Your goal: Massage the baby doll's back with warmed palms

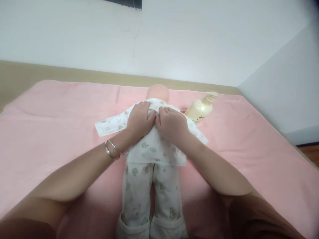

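A baby doll (158,93) lies stretched out in front of me, its bald head at the far end and no face showing. It wears a white printed top (156,151) and matching trousers (138,189) with turned-up cuffs. On the upper part of the top rests my left hand (141,119), fingers laid over the cloth, a silver bangle at the wrist. My right hand (173,124) lies beside it in the same way, palm down. The two thumbs come close together at the middle. Both palms are hidden beneath the hands.
A pale yellow pump bottle (200,109) lies tilted to the right of the doll, near its sleeve. Under everything spreads a pink sheet (62,132) with light creases. A white wall (174,43) rises behind the tan far edge (99,73) of the table.
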{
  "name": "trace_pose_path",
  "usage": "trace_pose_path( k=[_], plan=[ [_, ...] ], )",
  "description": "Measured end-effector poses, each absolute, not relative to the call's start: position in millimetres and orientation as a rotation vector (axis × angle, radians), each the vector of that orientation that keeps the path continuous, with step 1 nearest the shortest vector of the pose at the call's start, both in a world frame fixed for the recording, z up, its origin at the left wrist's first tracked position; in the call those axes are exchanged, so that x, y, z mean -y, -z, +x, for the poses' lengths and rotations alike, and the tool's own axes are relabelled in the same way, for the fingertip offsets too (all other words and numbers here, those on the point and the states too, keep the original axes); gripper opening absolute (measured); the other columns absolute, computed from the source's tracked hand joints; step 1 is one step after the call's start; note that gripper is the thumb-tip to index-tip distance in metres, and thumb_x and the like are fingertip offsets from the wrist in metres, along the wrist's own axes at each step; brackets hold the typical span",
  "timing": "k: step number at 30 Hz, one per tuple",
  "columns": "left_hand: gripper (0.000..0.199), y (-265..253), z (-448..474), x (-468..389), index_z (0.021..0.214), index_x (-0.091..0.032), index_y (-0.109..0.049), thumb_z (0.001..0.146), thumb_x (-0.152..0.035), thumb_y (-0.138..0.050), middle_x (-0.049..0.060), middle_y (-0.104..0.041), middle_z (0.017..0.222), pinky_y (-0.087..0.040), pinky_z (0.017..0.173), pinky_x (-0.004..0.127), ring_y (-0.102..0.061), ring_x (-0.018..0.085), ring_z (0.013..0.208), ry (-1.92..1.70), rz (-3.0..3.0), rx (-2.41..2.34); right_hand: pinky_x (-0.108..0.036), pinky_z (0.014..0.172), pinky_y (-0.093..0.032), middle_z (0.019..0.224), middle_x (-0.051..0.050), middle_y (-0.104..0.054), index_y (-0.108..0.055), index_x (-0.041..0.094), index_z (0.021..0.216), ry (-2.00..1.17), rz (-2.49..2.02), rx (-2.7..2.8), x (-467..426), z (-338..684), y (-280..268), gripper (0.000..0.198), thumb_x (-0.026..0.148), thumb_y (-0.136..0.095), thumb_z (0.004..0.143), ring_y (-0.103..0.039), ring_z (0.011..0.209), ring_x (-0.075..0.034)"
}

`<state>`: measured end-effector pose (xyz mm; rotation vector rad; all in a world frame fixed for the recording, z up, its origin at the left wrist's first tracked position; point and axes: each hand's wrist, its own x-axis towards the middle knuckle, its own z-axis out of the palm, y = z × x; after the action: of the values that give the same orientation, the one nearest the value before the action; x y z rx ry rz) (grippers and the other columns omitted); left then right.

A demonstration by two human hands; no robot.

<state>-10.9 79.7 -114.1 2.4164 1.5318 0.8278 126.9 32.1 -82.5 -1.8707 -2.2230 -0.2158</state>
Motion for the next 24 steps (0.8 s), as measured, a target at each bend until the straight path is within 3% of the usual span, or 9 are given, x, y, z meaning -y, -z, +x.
trace_pose_path(
  k=[2,5,9,14,18,24],
  plan=[
    [0.037,110.1,-8.3,-69.9,0.105,-0.013,-0.066,0.097,-0.025,-0.032,0.016,-0.07,0.113,-0.051,0.105,0.047,-0.063,0.03,0.112,-0.794,2.498,-1.555,-0.04,0.103,-0.049,0.13,-0.02,-0.068,-0.06,0.004,0.125,0.133,-1.882,2.192,-44.1,131.1,88.8,0.044,0.027,-0.03,0.103,-0.06,0.127,-0.031],
    [0.038,105.4,-4.1,-59.1,0.103,-0.013,-0.066,0.098,-0.022,-0.03,0.016,-0.07,0.115,-0.05,0.108,0.046,-0.063,0.03,0.117,-0.776,2.525,-1.565,-0.044,0.116,-0.042,0.141,-0.023,-0.06,-0.058,0.0,0.129,0.009,-1.906,2.181,-57.2,136.9,92.1,0.046,0.029,-0.032,0.103,-0.052,0.137,-0.033],
    [0.037,104.6,-4.7,-67.8,0.115,-0.012,-0.063,0.096,-0.023,-0.034,0.016,-0.065,0.131,-0.046,0.114,0.048,-0.056,0.031,0.13,-0.72,2.399,-1.565,-0.053,0.115,-0.043,0.141,-0.024,-0.06,-0.055,0.001,0.135,0.0,-1.91,2.183,-50.2,133.6,88.4,0.048,0.028,-0.029,0.104,-0.055,0.133,-0.036],
    [0.031,109.3,-10.9,-91.3,0.099,-0.015,-0.061,0.095,-0.029,-0.035,0.015,-0.07,0.11,-0.05,0.103,0.047,-0.062,0.029,0.109,-0.72,2.247,-1.564,-0.053,0.116,-0.044,0.152,-0.026,-0.051,-0.046,0.003,0.149,0.055,-1.829,2.26,-22.3,118.7,85.5,0.053,0.023,-0.031,0.103,-0.049,0.143,-0.038],
    [0.029,112.3,-10.6,-92.2,0.094,-0.016,-0.061,0.093,-0.03,-0.036,0.013,-0.07,0.101,-0.05,0.099,0.044,-0.063,0.028,0.102,-0.823,2.206,-1.56,-0.053,0.121,-0.041,0.154,-0.026,-0.048,-0.047,0.0,0.149,-0.008,-1.764,2.234,-24.2,120.2,89.5,0.054,0.021,-0.03,0.101,-0.045,0.148,-0.035],
    [0.036,114.8,-9.6,-89.8,0.109,-0.014,-0.065,0.091,-0.03,-0.039,0.014,-0.071,0.119,-0.046,0.11,0.045,-0.062,0.028,0.116,-0.882,2.16,-1.519,-0.057,0.125,-0.034,0.152,-0.024,-0.052,-0.05,-0.003,0.145,0.036,-1.725,2.051,-48.1,128.2,108.3,0.058,0.024,-0.031,0.098,-0.044,0.148,-0.035]
  ],
)
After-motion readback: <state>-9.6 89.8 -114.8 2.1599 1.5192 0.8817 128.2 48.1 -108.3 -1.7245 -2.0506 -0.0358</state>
